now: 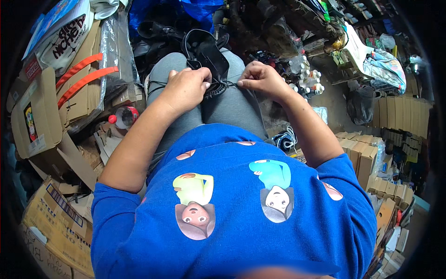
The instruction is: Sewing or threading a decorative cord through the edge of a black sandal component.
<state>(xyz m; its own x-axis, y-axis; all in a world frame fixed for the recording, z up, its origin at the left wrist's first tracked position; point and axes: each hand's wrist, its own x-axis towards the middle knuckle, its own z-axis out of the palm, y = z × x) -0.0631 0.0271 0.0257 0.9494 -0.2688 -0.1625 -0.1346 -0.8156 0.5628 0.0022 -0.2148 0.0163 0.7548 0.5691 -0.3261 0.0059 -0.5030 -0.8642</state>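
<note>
A black leather shoe upper rests on my grey-trousered thighs, its rounded opening toward the far side. Dark stitches run along its near end. My left hand is closed at the near left edge of this upper, thumb and fingers pinched together. Dark thread trails out to the left of that hand. My right hand is pinched just right of the upper, on black thread that runs from the stitched end. What lies inside the left fingers is mostly hidden.
More black shoe pieces and a blue plastic bag lie beyond my knees. Cardboard and a red-capped bottle are on the left. Several small white bottles, a white chair and stacked cardboard boxes stand right.
</note>
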